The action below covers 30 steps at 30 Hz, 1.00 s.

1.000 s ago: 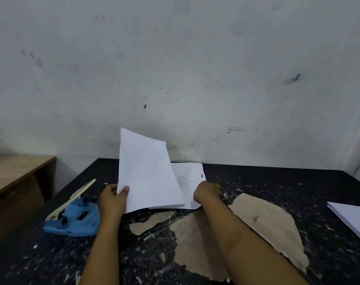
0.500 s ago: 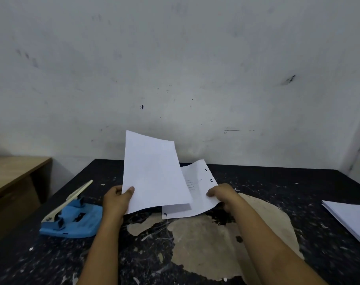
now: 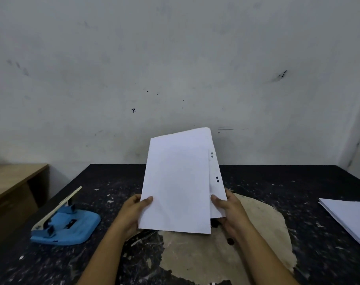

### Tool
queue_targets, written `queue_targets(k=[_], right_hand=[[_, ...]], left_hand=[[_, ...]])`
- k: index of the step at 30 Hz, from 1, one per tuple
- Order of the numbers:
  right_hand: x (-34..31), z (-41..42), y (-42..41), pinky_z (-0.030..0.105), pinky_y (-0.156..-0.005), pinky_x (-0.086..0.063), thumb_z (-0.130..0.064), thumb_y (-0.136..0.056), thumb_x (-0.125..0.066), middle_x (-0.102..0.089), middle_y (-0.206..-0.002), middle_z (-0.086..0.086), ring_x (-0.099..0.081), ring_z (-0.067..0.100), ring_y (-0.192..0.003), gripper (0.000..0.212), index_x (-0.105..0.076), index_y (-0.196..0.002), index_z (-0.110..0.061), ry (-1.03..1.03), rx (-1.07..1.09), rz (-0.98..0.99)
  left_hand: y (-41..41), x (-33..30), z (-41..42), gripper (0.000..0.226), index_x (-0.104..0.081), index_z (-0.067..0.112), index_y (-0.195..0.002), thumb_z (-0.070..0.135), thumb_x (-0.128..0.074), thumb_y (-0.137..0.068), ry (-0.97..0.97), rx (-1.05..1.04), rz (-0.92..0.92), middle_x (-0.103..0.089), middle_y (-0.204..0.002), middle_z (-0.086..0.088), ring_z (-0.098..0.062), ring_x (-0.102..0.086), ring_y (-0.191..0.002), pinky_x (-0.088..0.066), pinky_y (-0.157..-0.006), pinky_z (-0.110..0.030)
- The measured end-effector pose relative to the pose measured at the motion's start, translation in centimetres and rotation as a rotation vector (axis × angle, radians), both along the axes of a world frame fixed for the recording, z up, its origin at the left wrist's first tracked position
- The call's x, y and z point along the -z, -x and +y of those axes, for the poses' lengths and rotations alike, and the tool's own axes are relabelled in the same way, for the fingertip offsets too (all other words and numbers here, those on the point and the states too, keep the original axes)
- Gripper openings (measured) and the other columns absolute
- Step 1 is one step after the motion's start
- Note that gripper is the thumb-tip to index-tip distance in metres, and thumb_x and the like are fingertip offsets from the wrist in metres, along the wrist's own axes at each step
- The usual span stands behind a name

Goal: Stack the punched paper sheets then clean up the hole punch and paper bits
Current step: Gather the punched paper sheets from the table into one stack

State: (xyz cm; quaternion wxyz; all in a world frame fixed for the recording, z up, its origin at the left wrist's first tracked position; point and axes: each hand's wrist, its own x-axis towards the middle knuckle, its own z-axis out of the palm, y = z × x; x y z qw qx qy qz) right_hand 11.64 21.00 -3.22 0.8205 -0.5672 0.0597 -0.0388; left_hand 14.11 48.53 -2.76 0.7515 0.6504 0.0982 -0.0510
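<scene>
Two sheets (image 3: 177, 182) upright between my hands, above the desk (image 3: 298, 182), the front one overlapping the back one, whose punched holes show along its right edge. Left hand (image 3: 131, 214) grips the front sheet's lower left edge, thumb on the front, fingers (image 3: 134, 201) curled behind. Right hand (image 3: 230, 210) pinches the lower right edges, thumb in front, fingers behind. Punch (image 3: 66, 225) sits on the desk well left of my left fingers, lever raised. Stack (image 3: 347, 217) of paper lies far right of my right fingers. White bits (image 3: 110, 201) scattered on the desk near the punch.
</scene>
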Motion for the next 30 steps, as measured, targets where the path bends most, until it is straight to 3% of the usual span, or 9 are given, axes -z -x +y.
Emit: queue_targets(k=[4, 11, 13, 17, 22, 27, 30], right_hand=[[-0.6, 1.1, 0.4, 0.04, -0.078, -0.055, -0.007, -0.096, -0.057, -0.075, -0.109, 0.008, -0.071, 0.027, -0.093, 0.025, -0.064, -0.118, -0.018, -0.032, -0.051, -0.035], [-0.9, 1.0, 0.6, 0.046, -0.093, -0.053, -0.042, -0.097, -0.054, -0.073, -0.116, 0.003, -0.069, 0.026, -0.107, 0.034, -0.066, -0.122, -0.023, -0.03, -0.066, -0.005], [-1.0, 0.7, 0.7, 0.052, -0.099, -0.05, -0.034, -0.092, -0.064, -0.073, -0.117, 0.004, -0.069, 0.029, -0.109, 0.033, -0.066, -0.122, -0.021, 0.004, -0.081, -0.057], [-0.9, 0.1, 0.7, 0.055, -0.095, -0.052, -0.011, -0.083, -0.075, -0.074, -0.111, 0.005, -0.071, 0.031, -0.102, 0.035, -0.066, -0.116, -0.017, 0.068, -0.028, -0.065], [-1.8, -0.1, 1.3, 0.053, -0.093, -0.055, -0.014, -0.085, -0.074, -0.075, -0.107, 0.008, -0.072, 0.032, -0.098, 0.03, -0.068, -0.115, -0.011, 0.098, -0.051, -0.078], [-3.7, -0.4, 1.6, 0.045, -0.084, -0.059, -0.02, -0.079, -0.079, -0.077, -0.098, 0.001, -0.074, 0.024, -0.089, 0.027, -0.072, -0.104, -0.015, 0.245, 0.045, -0.165], [-5.0, -0.6, 2.1, 0.027, -0.068, -0.06, -0.017, -0.079, -0.079, -0.077, -0.096, -0.002, -0.074, 0.012, -0.081, 0.026, -0.071, -0.104, -0.016, 0.268, 0.103, -0.232]], left_hand=[[0.0, 0.1, -0.1, 0.035, -0.057, 0.004, -0.118, 0.019, -0.069, -0.09, 0.033, 0.015, -0.008, -0.068, -0.115, -0.016, -0.037, -0.065, -0.103, -0.058, -0.077, -0.049], [0.5, -0.2, -0.7, 0.049, -0.049, 0.007, -0.118, 0.003, -0.078, -0.078, -0.012, -0.042, -0.131, -0.07, -0.11, -0.011, -0.032, -0.068, -0.094, -0.057, -0.072, -0.044], [0.6, -0.2, -0.8, 0.055, -0.05, 0.01, -0.119, 0.001, -0.08, -0.074, -0.039, -0.006, -0.165, -0.072, -0.11, -0.01, -0.032, -0.069, -0.097, -0.057, -0.075, -0.045], [1.0, -0.7, -0.9, 0.061, -0.055, 0.017, -0.121, -0.001, -0.083, -0.07, -0.101, 0.119, -0.205, -0.072, -0.111, -0.007, -0.03, -0.071, -0.097, -0.058, -0.079, -0.047], [1.6, -1.6, -1.2, 0.038, -0.056, 0.014, -0.123, 0.007, -0.068, -0.088, -0.002, 0.15, -0.306, -0.072, -0.115, -0.007, -0.026, -0.07, -0.102, -0.059, -0.079, -0.038], [2.2, -2.5, -2.0, 0.026, -0.059, 0.015, -0.117, 0.008, -0.062, -0.092, 0.001, 0.08, -0.401, -0.074, -0.109, -0.006, -0.025, -0.071, -0.097, -0.059, -0.072, -0.036], [2.8, -3.7, -3.2, 0.021, -0.059, 0.018, -0.115, 0.014, -0.06, -0.094, -0.07, 0.051, -0.464, -0.073, -0.109, -0.002, -0.015, -0.071, -0.095, -0.058, -0.072, -0.029]])
